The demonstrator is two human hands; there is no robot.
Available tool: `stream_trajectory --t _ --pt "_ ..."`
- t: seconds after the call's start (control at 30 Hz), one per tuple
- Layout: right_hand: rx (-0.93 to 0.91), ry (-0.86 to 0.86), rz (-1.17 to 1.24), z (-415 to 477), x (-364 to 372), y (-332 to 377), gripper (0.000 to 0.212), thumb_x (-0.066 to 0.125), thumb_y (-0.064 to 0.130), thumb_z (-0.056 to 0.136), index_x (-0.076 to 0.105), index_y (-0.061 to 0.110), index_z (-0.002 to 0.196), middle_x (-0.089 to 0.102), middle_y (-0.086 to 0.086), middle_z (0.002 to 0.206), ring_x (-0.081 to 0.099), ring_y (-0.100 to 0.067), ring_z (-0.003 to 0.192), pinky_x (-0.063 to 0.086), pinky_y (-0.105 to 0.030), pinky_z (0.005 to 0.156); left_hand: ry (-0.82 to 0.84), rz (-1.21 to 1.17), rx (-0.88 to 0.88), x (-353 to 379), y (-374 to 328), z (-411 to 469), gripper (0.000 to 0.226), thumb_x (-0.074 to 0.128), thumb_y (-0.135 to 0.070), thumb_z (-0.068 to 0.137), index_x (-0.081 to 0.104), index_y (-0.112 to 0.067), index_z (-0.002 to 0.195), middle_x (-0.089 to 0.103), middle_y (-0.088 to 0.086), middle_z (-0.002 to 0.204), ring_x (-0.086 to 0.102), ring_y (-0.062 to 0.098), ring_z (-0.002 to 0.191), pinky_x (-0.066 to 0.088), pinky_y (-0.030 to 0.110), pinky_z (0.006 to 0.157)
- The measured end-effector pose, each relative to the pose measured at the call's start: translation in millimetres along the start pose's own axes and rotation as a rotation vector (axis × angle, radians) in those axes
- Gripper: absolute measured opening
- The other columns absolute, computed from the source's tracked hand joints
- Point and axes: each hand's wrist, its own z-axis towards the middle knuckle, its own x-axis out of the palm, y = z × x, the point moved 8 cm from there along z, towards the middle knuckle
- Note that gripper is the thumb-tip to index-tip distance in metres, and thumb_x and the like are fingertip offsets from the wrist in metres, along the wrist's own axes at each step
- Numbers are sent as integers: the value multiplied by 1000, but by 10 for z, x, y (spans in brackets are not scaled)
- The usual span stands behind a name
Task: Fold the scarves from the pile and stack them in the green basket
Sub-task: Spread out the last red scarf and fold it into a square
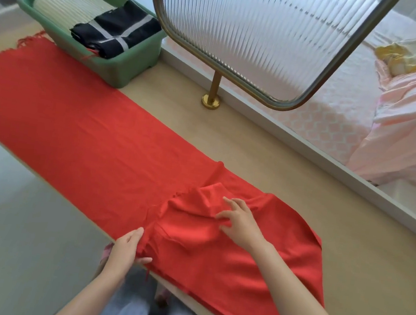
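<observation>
**Red scarf spread on the table, 2 hands on its near end**

I am working on 1 red scarf (98, 137); it is lying lengthwise across the pale wooden table (256, 142), flat and smooth over most of its length; its far end is showing a short red fringe and is reaching right up beside the green basket (123, 72). The near end is lying doubled back over the rest, rumpled into soft ridges, with a fringed edge running across the cloth and a part hanging over the table's front edge.

My left hand (124, 250) is pinching the scarf's edge at the front of the table, thumb on one side and curled fingers on the other. My right hand (239, 221) is resting on top of the bunched part; its fingers are spread apart and lying on the cloth, gripping nothing that I can make out.

The basket is sitting at the far left of the table; it is holding 2 folded pieces, a cream ribbed scarf (71, 4) and, overlapping it, a black scarf with grey stripes (118, 29).

A ribbed glass panel (258, 26) in a rounded metal frame is standing on a brass post (213, 89) along the table's back edge; beyond it a bed with pink bedding (404, 125) is showing; a grey floor (9, 210) is lying below the table on my side.
</observation>
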Motion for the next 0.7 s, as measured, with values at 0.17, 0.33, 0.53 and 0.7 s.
stream_trajectory --t 0.17,0.33,0.53,0.7 --pt "163 -204 238 -7 -194 -179 24 62 14 88 70 18 111 66 -2 116 55 -21 115 39 -32 101 60 85 -15 -1 87 -16 19 64 -20 91 62 -4 102 60 4 92 61 16 78 58 26 56" --pt "323 -248 346 254 -303 -312 35 67 22 87 63 15 120 64 -3 119 51 -24 115 38 -35 101 37 257 36 -38 109 -32 36 78 -5 77 59 -11 107 69 6 95 67 17 80 53 21 56" --pt "492 -149 189 598 -122 -304 43 65 43 86 60 18 120 57 -7 119 39 -29 119 34 -34 100 -9 209 60 -71 78 -47 10 58 -9 94 67 -10 89 67 6 77 60 13 66 51 19 48" --pt "397 -140 162 641 -97 -227 9 71 24 82 67 21 90 59 -4 106 44 -28 109 32 -31 89 -49 14 -59 -114 110 -44 25 46 -17 101 65 -11 86 60 12 81 58 21 68 53 22 45"
